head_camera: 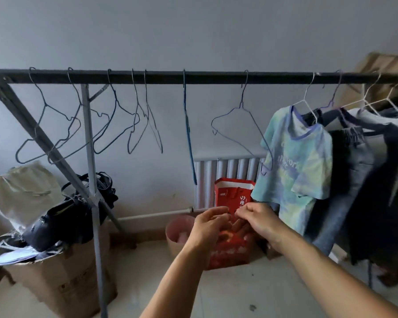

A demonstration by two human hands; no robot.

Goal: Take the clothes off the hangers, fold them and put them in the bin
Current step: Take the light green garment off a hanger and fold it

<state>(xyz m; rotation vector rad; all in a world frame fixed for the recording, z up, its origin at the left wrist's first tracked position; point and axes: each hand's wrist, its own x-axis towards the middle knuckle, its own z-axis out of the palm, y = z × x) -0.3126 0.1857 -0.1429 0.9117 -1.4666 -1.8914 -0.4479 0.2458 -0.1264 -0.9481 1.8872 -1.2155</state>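
A dark rail [193, 78] runs across the view with several bare wire hangers [241, 125] along its left and middle. At the right hangs a tie-dye green and blue T-shirt [296, 161] on a white hanger [308, 99], with jeans [345, 180] and darker clothes [381, 180] behind it. My left hand [208, 228] and my right hand [256, 218] are raised side by side below the rail, left of the T-shirt's hem. Their fingers are loosely curled and hold nothing. A pinkish round bin [174, 232] stands on the floor behind my left hand.
A red paper bag [230, 191] stands behind my hands, in front of a radiator [228, 166]. At the left, a cardboard box [62, 281] carries a black handbag [62, 221] and papers. The rack's slanted legs [92, 203] cross the left side. The floor is pale tile.
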